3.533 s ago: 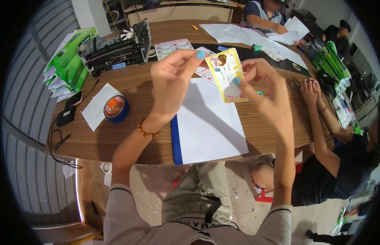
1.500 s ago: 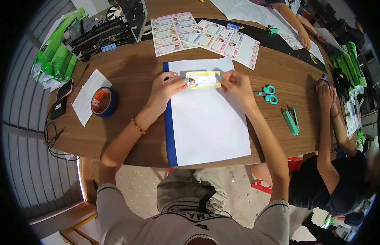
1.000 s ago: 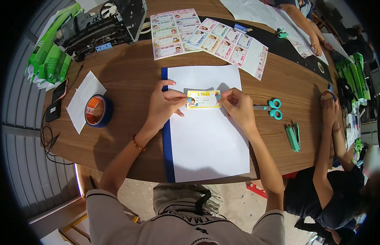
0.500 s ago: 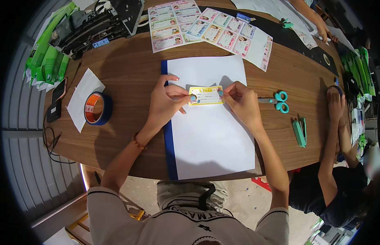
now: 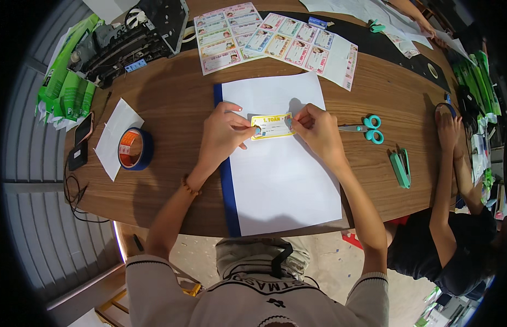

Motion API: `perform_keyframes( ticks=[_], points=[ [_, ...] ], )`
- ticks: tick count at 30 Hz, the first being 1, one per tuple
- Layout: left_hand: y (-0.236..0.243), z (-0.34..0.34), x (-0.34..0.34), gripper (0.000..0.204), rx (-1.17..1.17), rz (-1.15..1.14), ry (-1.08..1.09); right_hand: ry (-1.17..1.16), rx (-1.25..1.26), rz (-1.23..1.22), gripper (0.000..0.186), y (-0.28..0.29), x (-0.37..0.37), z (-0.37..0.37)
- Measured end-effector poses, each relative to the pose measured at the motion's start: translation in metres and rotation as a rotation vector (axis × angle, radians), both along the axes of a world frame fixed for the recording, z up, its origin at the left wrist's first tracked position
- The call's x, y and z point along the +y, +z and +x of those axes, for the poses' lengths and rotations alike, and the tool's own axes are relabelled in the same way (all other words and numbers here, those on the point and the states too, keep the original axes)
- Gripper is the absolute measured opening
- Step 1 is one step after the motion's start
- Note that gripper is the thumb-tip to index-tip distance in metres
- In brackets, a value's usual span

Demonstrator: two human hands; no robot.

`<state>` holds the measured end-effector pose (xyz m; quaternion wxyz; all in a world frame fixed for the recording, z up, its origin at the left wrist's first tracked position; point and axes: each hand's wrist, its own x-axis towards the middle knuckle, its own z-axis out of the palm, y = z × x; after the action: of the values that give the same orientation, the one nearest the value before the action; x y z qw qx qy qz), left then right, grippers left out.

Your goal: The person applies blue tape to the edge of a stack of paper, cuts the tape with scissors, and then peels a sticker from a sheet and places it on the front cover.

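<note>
A small white label with a yellow border (image 5: 272,128) lies over the upper part of a white paper-covered booklet (image 5: 286,185). My left hand (image 5: 225,133) is closed, thumb and finger pinching the label's left end. At the opposite end, my right hand (image 5: 319,133) is closed in a pinch on the label's right edge. Whether the label is stuck flat or held slightly off the paper, I cannot tell. Blue tape (image 5: 226,191) runs along the booklet's left spine.
Turquoise scissors (image 5: 371,129) and a green stapler (image 5: 400,169) are to the right. A blue tape roll (image 5: 146,150) stands on white paper at left. Printed label sheets (image 5: 308,41) lie beyond the booklet. Another person's hand (image 5: 448,131) rests at the far right.
The whole view has shifted slightly. Both hands keep their pinch on the label, and my right fingers now cover a little more of its right end.
</note>
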<state>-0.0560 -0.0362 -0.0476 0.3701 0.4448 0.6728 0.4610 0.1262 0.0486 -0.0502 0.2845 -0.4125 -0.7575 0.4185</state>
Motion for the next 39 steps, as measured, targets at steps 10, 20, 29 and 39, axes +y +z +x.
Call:
perform_keyframes(
  ticks=[10, 20, 29, 39],
  points=[
    [0.000, -0.003, 0.013, 0.055, 0.296, -0.152, -0.033, 0.012, -0.191, 0.099, 0.014, 0.005, 0.008, -0.001],
    [0.023, 0.005, 0.004, 0.073, 1.061, -0.201, 0.129, 0.028, -0.302, 0.226, 0.014, 0.007, 0.016, -0.004],
    [0.015, 0.025, -0.033, 0.046, 0.388, 0.353, -0.203, 0.169, 0.033, 0.442, 0.045, 0.008, -0.033, 0.003],
    [-0.030, 0.036, -0.024, 0.052, 0.677, 0.383, 0.001, -0.092, -0.568, 0.700, 0.062, -0.024, -0.050, 0.006]
  ],
)
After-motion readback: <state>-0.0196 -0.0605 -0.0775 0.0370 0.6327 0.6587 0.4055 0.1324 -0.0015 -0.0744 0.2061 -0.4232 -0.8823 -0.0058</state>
